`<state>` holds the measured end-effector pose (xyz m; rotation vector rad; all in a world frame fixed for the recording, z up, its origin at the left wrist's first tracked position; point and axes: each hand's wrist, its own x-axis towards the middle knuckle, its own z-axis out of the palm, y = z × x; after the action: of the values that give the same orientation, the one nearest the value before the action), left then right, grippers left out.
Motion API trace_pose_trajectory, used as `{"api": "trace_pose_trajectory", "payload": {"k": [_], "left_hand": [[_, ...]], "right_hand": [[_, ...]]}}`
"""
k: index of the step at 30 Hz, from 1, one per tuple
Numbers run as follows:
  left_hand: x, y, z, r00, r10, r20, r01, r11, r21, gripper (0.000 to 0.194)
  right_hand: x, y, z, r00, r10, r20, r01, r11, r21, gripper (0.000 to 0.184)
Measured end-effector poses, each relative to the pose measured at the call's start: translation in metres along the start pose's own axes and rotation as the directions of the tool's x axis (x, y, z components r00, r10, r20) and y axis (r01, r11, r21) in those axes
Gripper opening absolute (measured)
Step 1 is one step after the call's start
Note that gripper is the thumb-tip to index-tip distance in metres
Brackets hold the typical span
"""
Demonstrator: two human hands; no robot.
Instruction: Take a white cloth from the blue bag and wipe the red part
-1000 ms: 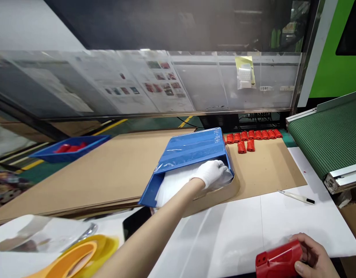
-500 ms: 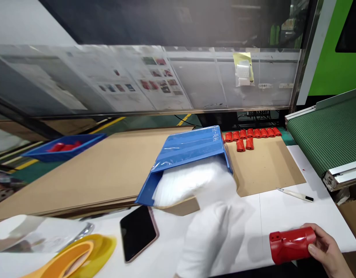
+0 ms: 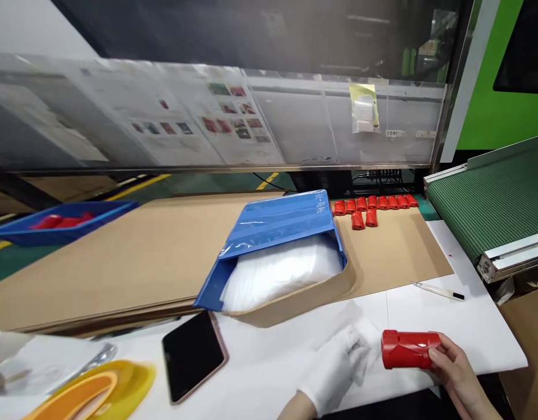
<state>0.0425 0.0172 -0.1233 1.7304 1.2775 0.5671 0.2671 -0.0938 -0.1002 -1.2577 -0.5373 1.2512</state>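
Observation:
My left hand (image 3: 334, 368) wears a white glove and is closed on a thin clear plastic bag (image 3: 354, 326), low over the white table top. Just to its right, my bare right hand (image 3: 453, 366) grips a red plastic part (image 3: 406, 349) lying sideways, its open end toward the glove. Behind them a blue box (image 3: 281, 220) is propped at a tilt, with a stack of clear bags (image 3: 281, 269) showing in its opening.
A row of red parts (image 3: 373, 203) lies on brown cardboard (image 3: 395, 251) at the back. A dark phone (image 3: 192, 356), yellow tape roll (image 3: 91, 391) and blue tray (image 3: 63, 223) are left. A slim blade tool (image 3: 437, 290) and green conveyor (image 3: 491, 198) are right.
My left hand has come out of the blue box and back toward me with a clear bag. My right hand has brought the red part left and up, close to the glove.

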Motion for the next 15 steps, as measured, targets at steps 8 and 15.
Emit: {"api": "trace_pose_trajectory", "payload": {"k": [8, 15], "left_hand": [[-0.017, 0.004, 0.042, 0.954, -0.182, -0.237, 0.081, 0.922, -0.380, 0.040], [-0.044, 0.018, 0.080, 0.706, 0.425, -0.567, -0.415, 0.896, 0.155, 0.023]], "right_hand": [[-0.002, 0.021, 0.009, 0.960, -0.225, -0.170, 0.175, 0.948, -0.267, 0.048], [-0.009, 0.031, 0.014, 0.954, -0.266, -0.140, 0.211, 0.924, -0.320, 0.052]]}}
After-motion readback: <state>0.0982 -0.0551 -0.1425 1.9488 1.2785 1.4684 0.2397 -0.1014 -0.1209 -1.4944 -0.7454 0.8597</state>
